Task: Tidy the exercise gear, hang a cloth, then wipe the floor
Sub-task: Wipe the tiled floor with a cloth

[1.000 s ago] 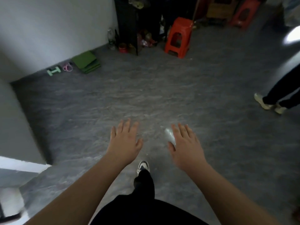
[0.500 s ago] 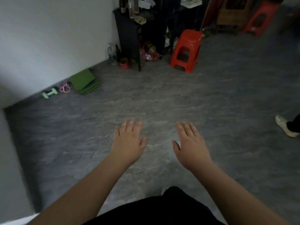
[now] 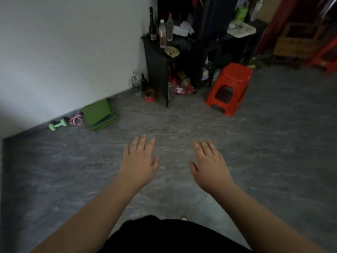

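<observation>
A folded green exercise mat (image 3: 99, 114) lies on the grey floor against the white wall at the left. Beside it sits a coiled pink band or rope (image 3: 76, 119), and further left a mint-green dumbbell (image 3: 58, 124). My left hand (image 3: 138, 164) and my right hand (image 3: 209, 167) are stretched out in front of me above the floor, palms down, fingers straight, holding nothing. Both hands are well short of the gear. No cloth is visible.
A black shelf unit (image 3: 158, 70) with bottles on top stands at the wall's end, with bottles and a red pot (image 3: 149, 95) at its foot. A red plastic stool (image 3: 229, 88) stands to its right; another red stool (image 3: 326, 55) is at far right.
The view has tilted up and moved nearer the shelf and stool. The other person's legs at the right have left the frame. My hands stay outstretched and empty.
</observation>
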Available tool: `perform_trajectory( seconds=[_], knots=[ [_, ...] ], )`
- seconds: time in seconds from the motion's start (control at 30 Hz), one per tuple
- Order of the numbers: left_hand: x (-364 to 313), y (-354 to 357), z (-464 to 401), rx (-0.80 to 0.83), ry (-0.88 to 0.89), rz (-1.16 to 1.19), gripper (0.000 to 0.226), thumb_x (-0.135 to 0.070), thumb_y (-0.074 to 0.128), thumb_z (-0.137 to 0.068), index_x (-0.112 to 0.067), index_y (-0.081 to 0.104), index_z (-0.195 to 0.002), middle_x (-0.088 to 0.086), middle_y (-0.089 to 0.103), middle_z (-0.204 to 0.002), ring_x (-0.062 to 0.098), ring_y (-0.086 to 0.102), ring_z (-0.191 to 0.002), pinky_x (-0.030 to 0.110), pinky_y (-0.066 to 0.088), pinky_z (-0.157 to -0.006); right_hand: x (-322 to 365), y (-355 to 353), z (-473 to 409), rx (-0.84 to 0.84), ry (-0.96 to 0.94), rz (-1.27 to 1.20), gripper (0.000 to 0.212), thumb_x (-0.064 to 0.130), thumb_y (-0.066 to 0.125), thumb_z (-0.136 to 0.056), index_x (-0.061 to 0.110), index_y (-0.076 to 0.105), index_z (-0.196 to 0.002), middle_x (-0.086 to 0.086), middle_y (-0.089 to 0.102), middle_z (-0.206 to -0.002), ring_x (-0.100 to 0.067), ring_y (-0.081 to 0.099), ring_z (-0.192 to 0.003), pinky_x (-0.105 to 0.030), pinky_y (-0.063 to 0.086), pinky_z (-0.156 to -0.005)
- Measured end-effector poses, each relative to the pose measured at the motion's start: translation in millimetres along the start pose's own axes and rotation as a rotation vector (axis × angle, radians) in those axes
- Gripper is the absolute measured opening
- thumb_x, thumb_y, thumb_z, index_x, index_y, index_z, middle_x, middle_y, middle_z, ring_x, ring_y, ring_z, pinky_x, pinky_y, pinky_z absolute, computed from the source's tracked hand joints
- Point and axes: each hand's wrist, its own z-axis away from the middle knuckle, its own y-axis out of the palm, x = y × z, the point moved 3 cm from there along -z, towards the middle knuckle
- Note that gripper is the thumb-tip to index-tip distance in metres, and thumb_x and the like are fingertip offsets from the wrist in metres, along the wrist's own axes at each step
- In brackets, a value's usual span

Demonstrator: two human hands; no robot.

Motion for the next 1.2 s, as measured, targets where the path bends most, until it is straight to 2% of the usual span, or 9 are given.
perform_trajectory(
  seconds=[0.23,0.47,0.67,0.83,1.07,1.2],
  knots=[
    [11.0,-41.0,-148.7,-0.03,-0.075,0.049,0.068,-0.05,0.037,-0.098,-0.027,0.008,-0.155,0.008,0.01,-0.164,0.029,0.005,-0.15,0.054,0.011,-0.119,-9.6,-46.6,-170.8,-0.008,-0.071,0.017,0.07,0.045,0.04,-0.098,0.024,0.008,-0.156,-0.004,0.012,-0.164,-0.026,0.004,-0.151,-0.045,0.015,-0.121],
    [51.8,-58.2,-349.6,-0.031,-0.102,0.072,0.068,-0.051,0.037,-0.098,-0.026,0.008,-0.155,0.008,0.008,-0.164,0.029,0.002,-0.15,0.053,0.009,-0.12,-12.9,-56.2,-374.2,-0.018,-0.067,0.02,0.07,0.045,0.04,-0.098,0.025,0.007,-0.156,-0.004,0.01,-0.164,-0.025,0.002,-0.151,-0.044,0.014,-0.122],
    [71.6,-113.4,-508.0,-0.038,-0.017,0.051,0.068,-0.05,0.036,-0.098,-0.028,0.005,-0.155,0.008,0.007,-0.164,0.029,0.003,-0.15,0.053,0.009,-0.12,6.5,-97.7,-535.6,-0.055,-0.076,0.008,0.07,0.044,0.041,-0.097,0.025,0.008,-0.156,-0.003,0.009,-0.165,-0.024,0.002,-0.151,-0.044,0.015,-0.122],
    [75.1,-147.3,-615.2,-0.078,0.033,0.063,0.066,-0.05,0.036,-0.098,-0.03,0.008,-0.154,0.006,0.01,-0.164,0.027,0.004,-0.15,0.054,0.011,-0.12,-0.2,-116.4,-633.8,-0.077,-0.068,-0.018,0.07,0.043,0.042,-0.096,0.027,0.009,-0.156,-0.001,0.01,-0.164,-0.023,0.003,-0.151,-0.045,0.019,-0.12],
    [87.7,-129.4,-787.4,-0.077,-0.006,0.036,0.066,-0.051,0.036,-0.097,-0.028,0.011,-0.154,0.007,0.014,-0.163,0.028,0.007,-0.15,0.053,0.014,-0.119,-45.9,-104.5,-810.7,-0.053,-0.092,-0.016,0.069,0.044,0.041,-0.096,0.026,0.011,-0.155,-0.001,0.013,-0.164,-0.023,0.004,-0.151,-0.047,0.021,-0.12],
    [81.3,-109.4,-888.3,0.001,-0.091,0.072,0.065,-0.05,0.036,-0.098,-0.029,0.009,-0.154,0.007,0.01,-0.164,0.028,0.004,-0.15,0.052,0.008,-0.121,-76.1,-87.2,-920.9,0.043,-0.122,-0.018,0.068,0.043,0.044,-0.095,0.023,0.016,-0.154,-0.003,0.017,-0.163,-0.024,0.009,-0.15,-0.049,0.025,-0.118]
  ],
)
